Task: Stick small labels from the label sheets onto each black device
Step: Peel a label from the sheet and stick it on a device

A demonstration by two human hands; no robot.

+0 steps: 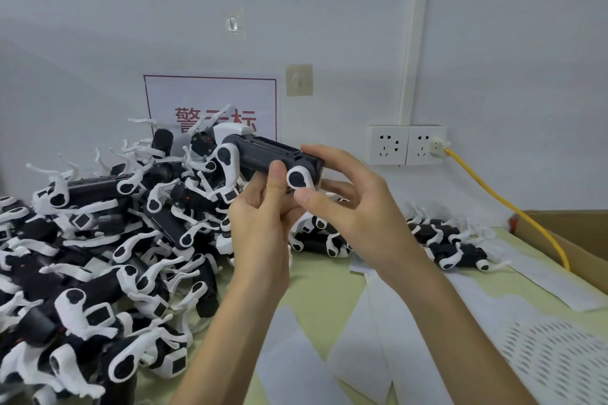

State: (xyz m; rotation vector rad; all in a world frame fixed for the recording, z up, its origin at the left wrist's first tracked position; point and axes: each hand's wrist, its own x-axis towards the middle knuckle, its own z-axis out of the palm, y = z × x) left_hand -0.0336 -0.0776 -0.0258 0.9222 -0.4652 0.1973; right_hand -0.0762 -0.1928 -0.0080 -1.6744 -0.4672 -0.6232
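Observation:
A black device (267, 154) with white legs is held up in front of the wall, lying roughly level. My left hand (263, 217) grips it from below, thumb pressed on its side. My right hand (345, 200) holds its right end, fingers over the top and thumb beneath a white leg joint. A large heap of similar black-and-white devices (98, 256) covers the left of the green table (322, 286). A smaller group of devices (450, 240) lies at the right. White label sheets (358, 339) lie near the front. Any label on the held device is hidden.
A perforated white sheet (556, 358) lies at the bottom right. A cardboard box (579, 233) stands at the right edge. A yellow cable (500, 200) runs from the wall sockets (408, 145) down towards the box. A red-bordered sign (210, 102) hangs on the wall.

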